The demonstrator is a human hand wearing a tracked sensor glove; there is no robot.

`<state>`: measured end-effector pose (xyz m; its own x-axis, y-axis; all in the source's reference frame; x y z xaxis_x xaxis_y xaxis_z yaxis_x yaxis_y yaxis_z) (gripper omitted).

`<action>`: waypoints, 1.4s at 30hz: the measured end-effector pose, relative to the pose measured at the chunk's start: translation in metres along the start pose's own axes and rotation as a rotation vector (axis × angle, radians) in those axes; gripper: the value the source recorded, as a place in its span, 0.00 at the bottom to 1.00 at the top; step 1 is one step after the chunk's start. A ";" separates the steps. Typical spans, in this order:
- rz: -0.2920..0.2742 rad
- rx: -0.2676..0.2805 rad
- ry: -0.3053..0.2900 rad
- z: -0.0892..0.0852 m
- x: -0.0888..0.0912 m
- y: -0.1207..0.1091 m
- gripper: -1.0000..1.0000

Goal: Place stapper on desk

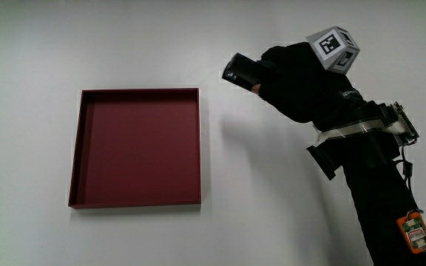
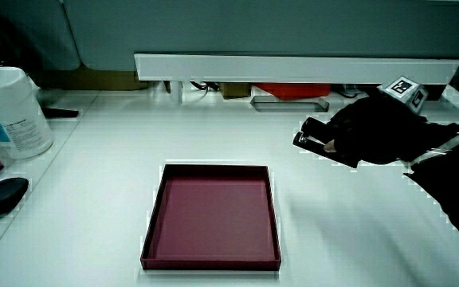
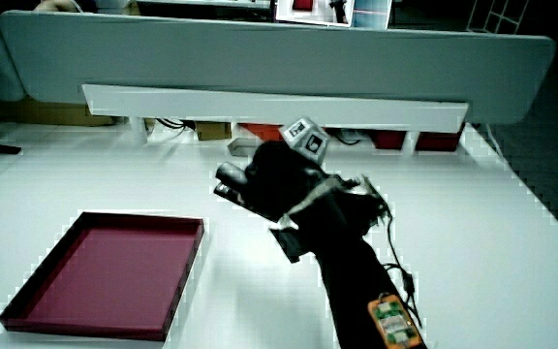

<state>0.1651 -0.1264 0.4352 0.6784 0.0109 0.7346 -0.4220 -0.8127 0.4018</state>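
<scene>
Firmly curled, the hand's grip (image 1: pixel 283 77) around the black stapler (image 1: pixel 241 71), beside the red tray (image 1: pixel 76 140).

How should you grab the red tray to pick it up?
Probably by one low side wall of the red tray, pinching the rim from above. It lies flat on the table with nothing in it, so every wall is free. The wall nearest the hand, which grips the stapler, seems easiest.

No text can be read — the cube (image 1: pixel 333 49) on the hand bears only a black-and-white pattern.
</scene>
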 end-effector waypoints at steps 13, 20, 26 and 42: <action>-0.189 0.071 -0.048 -0.015 0.069 0.005 0.50; -0.239 0.055 -0.028 -0.026 0.097 0.006 0.50; -0.265 0.052 -0.032 -0.031 0.108 0.004 0.50; -0.281 0.035 -0.022 -0.036 0.115 0.002 0.23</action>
<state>0.2214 -0.1056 0.5402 0.7787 0.2268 0.5849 -0.1947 -0.7990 0.5690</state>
